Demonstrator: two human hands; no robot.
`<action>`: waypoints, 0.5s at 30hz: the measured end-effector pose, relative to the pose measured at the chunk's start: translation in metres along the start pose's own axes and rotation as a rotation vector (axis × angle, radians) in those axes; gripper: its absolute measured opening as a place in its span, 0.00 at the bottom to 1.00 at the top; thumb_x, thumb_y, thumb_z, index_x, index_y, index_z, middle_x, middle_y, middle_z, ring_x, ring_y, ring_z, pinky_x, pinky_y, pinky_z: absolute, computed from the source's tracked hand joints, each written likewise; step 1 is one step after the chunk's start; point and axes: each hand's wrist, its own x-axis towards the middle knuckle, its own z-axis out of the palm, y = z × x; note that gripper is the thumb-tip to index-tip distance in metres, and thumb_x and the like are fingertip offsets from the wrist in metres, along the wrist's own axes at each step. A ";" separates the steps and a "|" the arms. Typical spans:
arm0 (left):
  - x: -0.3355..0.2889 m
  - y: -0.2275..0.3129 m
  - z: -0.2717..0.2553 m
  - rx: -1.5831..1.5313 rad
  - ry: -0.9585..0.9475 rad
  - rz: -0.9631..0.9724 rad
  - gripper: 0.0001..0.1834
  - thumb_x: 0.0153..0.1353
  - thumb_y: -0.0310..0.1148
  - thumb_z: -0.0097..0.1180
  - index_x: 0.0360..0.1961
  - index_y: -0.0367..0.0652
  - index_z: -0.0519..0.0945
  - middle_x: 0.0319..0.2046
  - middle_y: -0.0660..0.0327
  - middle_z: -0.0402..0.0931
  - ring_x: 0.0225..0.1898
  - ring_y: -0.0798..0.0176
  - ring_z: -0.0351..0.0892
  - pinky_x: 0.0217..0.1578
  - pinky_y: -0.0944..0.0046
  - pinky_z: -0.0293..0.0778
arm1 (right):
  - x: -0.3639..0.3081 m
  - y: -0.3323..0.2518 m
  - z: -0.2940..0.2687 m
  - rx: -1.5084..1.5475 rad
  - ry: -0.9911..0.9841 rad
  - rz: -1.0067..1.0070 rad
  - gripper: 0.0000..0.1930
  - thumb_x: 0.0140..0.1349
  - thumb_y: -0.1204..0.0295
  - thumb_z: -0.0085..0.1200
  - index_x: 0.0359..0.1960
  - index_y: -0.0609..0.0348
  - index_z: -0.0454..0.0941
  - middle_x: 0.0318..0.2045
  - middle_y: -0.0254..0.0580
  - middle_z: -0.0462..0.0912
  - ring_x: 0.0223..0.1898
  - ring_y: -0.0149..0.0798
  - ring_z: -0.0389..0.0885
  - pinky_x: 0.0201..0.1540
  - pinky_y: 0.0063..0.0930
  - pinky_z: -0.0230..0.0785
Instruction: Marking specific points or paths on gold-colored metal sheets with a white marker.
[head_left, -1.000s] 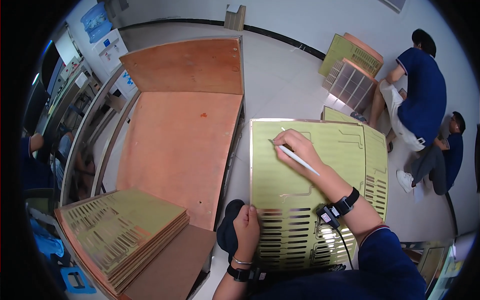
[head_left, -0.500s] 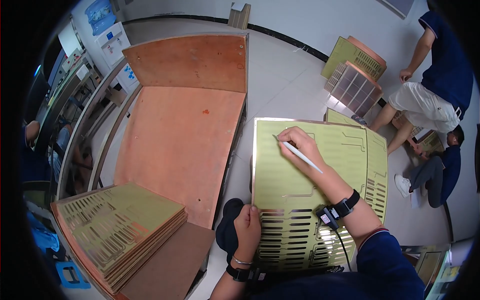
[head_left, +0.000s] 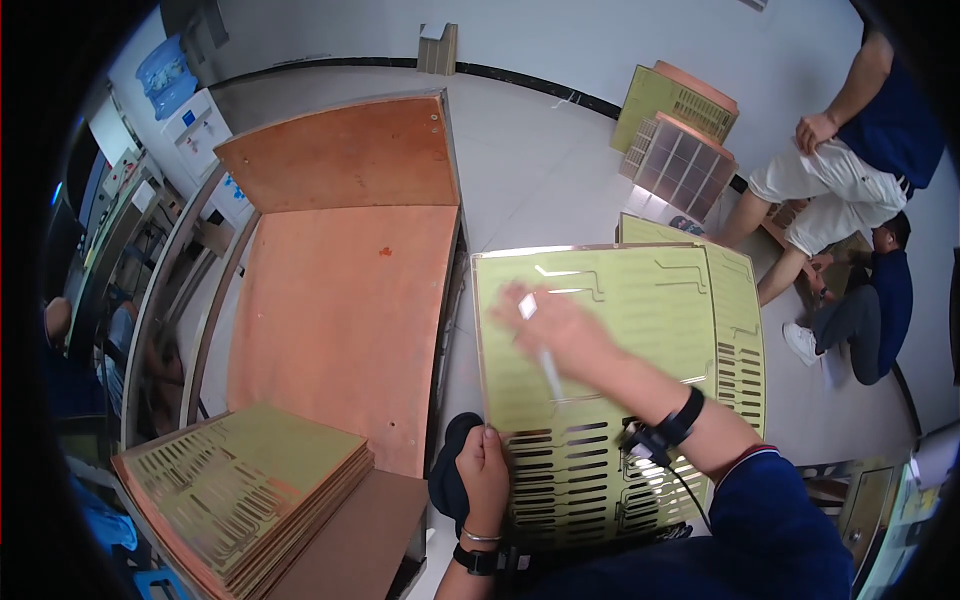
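A large yellow-green circuit board panel [head_left: 640, 330], with slots and thin copper traces, stands tilted before me. My left hand [head_left: 484, 478] is closed on its left edge, thumb on top. Over the panel's upper left, my right hand [head_left: 560, 325] is smeared by motion. A slim white pen-like tool [head_left: 550, 374] sticks out below that hand, which appears closed round it. By its fingers shows a small white diamond-shaped patch [head_left: 528, 306]; I cannot tell what it is. A second panel [head_left: 740, 330] stands behind the first, showing along its right side.
At left, a copper-coloured cart [head_left: 340, 310] carries a stack of similar panels [head_left: 250, 470] at its near end. More panels [head_left: 680, 165] lean by the far wall. Two people are at right, one standing [head_left: 840, 180], one low down [head_left: 850, 310]. A water dispenser [head_left: 195, 135] stands far left.
My right hand has shifted slightly down and blurs now; the white tool has swung from above the wrist to below the hand. The view has turned a little. My left hand keeps its hold.
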 end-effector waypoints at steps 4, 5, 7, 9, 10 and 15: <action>-0.002 -0.008 -0.005 0.008 0.015 0.015 0.17 0.69 0.33 0.43 0.25 0.33 0.72 0.18 0.63 0.71 0.22 0.75 0.65 0.24 0.70 0.63 | -0.039 0.093 -0.048 0.092 0.213 0.549 0.20 0.59 0.73 0.51 0.54 0.47 0.72 0.53 0.50 0.75 0.54 0.51 0.72 0.55 0.39 0.66; 0.000 -0.008 0.000 -0.008 0.003 0.025 0.17 0.69 0.33 0.43 0.25 0.34 0.71 0.17 0.65 0.68 0.22 0.75 0.63 0.23 0.70 0.62 | -0.072 0.137 -0.058 -0.093 0.448 0.431 0.19 0.61 0.72 0.49 0.55 0.50 0.71 0.55 0.52 0.73 0.58 0.51 0.70 0.58 0.39 0.64; -0.001 -0.012 -0.004 -0.007 0.013 0.025 0.17 0.69 0.34 0.43 0.24 0.35 0.70 0.17 0.67 0.66 0.21 0.75 0.61 0.22 0.71 0.60 | -0.126 0.165 -0.081 -0.132 0.515 0.643 0.18 0.62 0.75 0.48 0.55 0.54 0.71 0.55 0.56 0.73 0.58 0.54 0.70 0.58 0.39 0.64; 0.001 -0.010 -0.001 -0.016 0.006 0.055 0.17 0.70 0.34 0.43 0.23 0.36 0.69 0.16 0.70 0.61 0.21 0.76 0.57 0.22 0.71 0.57 | -0.199 0.190 -0.100 -0.162 0.536 0.828 0.18 0.62 0.76 0.48 0.55 0.57 0.71 0.51 0.57 0.75 0.54 0.54 0.74 0.57 0.37 0.65; 0.002 -0.009 0.000 -0.016 -0.001 0.062 0.17 0.70 0.34 0.43 0.23 0.36 0.69 0.16 0.70 0.61 0.21 0.76 0.57 0.22 0.71 0.57 | -0.229 0.192 -0.102 -0.115 0.564 0.910 0.17 0.63 0.77 0.48 0.55 0.59 0.71 0.49 0.57 0.77 0.52 0.53 0.76 0.56 0.35 0.66; 0.003 -0.009 -0.006 -0.241 -0.074 -0.164 0.14 0.70 0.35 0.44 0.25 0.44 0.68 0.20 0.71 0.64 0.22 0.78 0.63 0.24 0.74 0.63 | -0.280 0.122 -0.084 0.212 0.474 0.928 0.14 0.68 0.73 0.45 0.52 0.66 0.71 0.42 0.50 0.81 0.45 0.39 0.79 0.49 0.29 0.69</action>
